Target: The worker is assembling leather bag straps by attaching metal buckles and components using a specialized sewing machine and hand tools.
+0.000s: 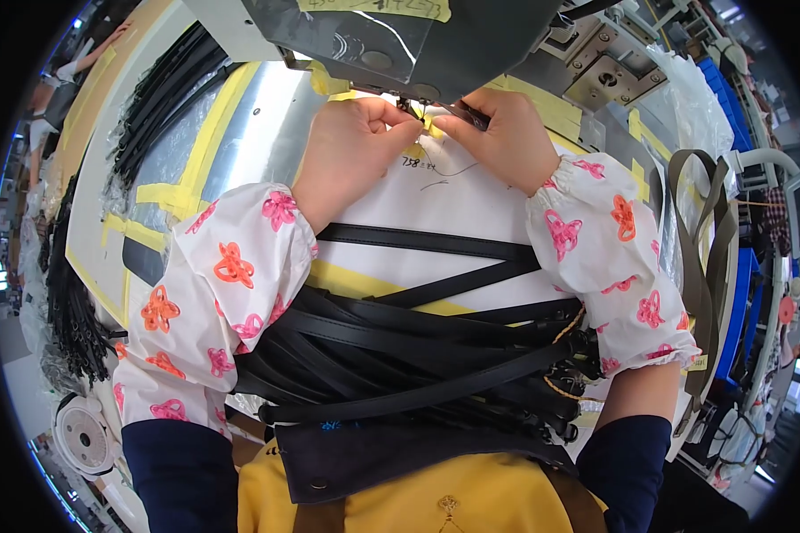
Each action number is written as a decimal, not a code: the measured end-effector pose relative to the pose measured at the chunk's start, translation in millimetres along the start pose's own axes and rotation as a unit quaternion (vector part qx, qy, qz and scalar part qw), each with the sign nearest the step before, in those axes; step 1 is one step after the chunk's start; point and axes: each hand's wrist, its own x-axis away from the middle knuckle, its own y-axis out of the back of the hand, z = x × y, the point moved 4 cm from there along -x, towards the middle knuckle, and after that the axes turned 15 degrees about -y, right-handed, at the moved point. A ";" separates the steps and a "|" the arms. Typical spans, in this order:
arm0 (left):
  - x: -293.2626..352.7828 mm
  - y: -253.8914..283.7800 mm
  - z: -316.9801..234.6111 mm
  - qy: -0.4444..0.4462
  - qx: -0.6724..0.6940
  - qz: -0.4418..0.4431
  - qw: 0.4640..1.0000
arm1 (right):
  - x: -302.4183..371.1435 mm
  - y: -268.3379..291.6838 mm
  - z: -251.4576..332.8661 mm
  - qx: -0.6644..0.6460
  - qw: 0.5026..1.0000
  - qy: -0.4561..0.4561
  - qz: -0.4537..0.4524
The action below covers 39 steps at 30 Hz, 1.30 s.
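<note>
"Where are the fingers?"

"Close together under the machine head [373, 40]. The left hand [351, 151] has its thumb and forefinger pinched together just beside the foot [407, 105]; whatever lies between those tips is too small to make out. The right hand [511, 138] grasps a dark piece [474, 115] between thumb and forefinger. Whether it is a strap end or a tool, I can't tell."

"And the straps?"

"A tangled black pile [373, 346] lies nearer the body than the fingers, across the lap. Two black straps [418, 238] cross the white sheet [480, 209] between that pile and the fingertips. More strips [164, 98] lie well to the left of the left fingers, and olive straps [707, 240] hang well off to the right."

"How far along is it?"

"Midway, I'd judge: the fingers are busy at the foot, so the piece there doesn't look done. A loose thread [453, 169] lies just below the fingertips, maybe left from stitching. Plenty of straps lie about, but I can't tell which are finished and which are left."
</note>
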 end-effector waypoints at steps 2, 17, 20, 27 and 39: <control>-0.7 -2.2 -0.7 -0.003 -0.005 0.016 1.000 | -1.2 0.4 -0.5 -0.007 1.000 0.021 0.004; 1.2 2.3 -5.6 -0.022 -0.002 0.003 1.000 | -3.9 -3.4 -0.3 -0.013 0.998 0.063 -0.023; 11.1 7.4 -22.9 -0.128 -0.095 0.024 0.987 | 1.6 5.7 -7.3 0.028 0.999 0.031 0.020; 31.0 -8.6 -39.2 -0.404 -0.133 0.112 0.898 | 37.3 12.1 0.0 -0.026 0.984 0.043 0.173; 47.7 -16.7 -48.3 -0.404 -0.026 0.275 0.872 | 65.0 14.2 11.8 -0.073 0.919 0.003 0.388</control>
